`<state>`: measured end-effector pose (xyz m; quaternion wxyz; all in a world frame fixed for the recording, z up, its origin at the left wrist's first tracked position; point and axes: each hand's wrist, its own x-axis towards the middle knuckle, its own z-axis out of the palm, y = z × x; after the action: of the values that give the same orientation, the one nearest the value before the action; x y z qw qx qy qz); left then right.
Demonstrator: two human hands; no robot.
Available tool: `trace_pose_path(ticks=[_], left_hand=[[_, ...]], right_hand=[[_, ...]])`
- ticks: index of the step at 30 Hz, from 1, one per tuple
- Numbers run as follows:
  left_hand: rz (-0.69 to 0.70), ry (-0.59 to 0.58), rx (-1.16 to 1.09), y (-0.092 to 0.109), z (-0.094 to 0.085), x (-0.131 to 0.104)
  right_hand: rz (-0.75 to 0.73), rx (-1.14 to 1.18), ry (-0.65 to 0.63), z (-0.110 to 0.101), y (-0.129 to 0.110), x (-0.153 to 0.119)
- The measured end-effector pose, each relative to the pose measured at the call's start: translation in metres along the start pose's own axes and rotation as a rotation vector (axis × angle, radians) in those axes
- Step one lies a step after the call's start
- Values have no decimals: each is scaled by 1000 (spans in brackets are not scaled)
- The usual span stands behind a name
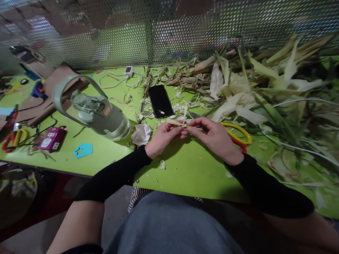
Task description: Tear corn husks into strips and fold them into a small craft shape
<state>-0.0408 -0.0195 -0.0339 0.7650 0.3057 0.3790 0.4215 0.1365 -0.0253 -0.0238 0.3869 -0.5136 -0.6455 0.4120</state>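
Observation:
Above the green table, my left hand (pixel 167 134) pinches a pale corn husk strip (pixel 174 122) between thumb and fingers. My right hand (pixel 208 133) is closed on the same husk piece from the other side, its fingertips close to the left ones. A thin husk end (pixel 185 111) sticks up between the two hands. Partly behind my right wrist lie scissors with yellow and red handles (pixel 242 132). Just beyond my hands a black phone (pixel 160 100) rests on the table. A crumpled white paper (pixel 141 134) sits beside my left wrist.
A large heap of corn husks (pixel 246 88) covers the right side, with a white cable across it. To the left stand a green-grey water bottle (pixel 100 114), a purple box (pixel 52 138) and a blue paper pentagon (pixel 83 150). A perforated metal screen (pixel 127 38) closes off the back.

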Motion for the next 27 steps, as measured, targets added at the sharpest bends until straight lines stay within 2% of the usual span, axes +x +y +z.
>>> trace_pose_path(ticks=[8,14,22,25,27], left_hand=[[121,-44,216,-3,-6,-1],[116,-36,148,3,-1,-5],[-9,-108,62,4,-4,0],[-17,-162,133,7,-7,1],[42,-169,272,9,-9,1]], right_hand=[[-72,-117,-26,-2,-4,-2],[-32,-42,3,-6,-7,-1],[-9,21,-77,-6,-3,2],[-14,-6,-72,-5,-3,2],[-11,-14,-44,-4,-4,0]])
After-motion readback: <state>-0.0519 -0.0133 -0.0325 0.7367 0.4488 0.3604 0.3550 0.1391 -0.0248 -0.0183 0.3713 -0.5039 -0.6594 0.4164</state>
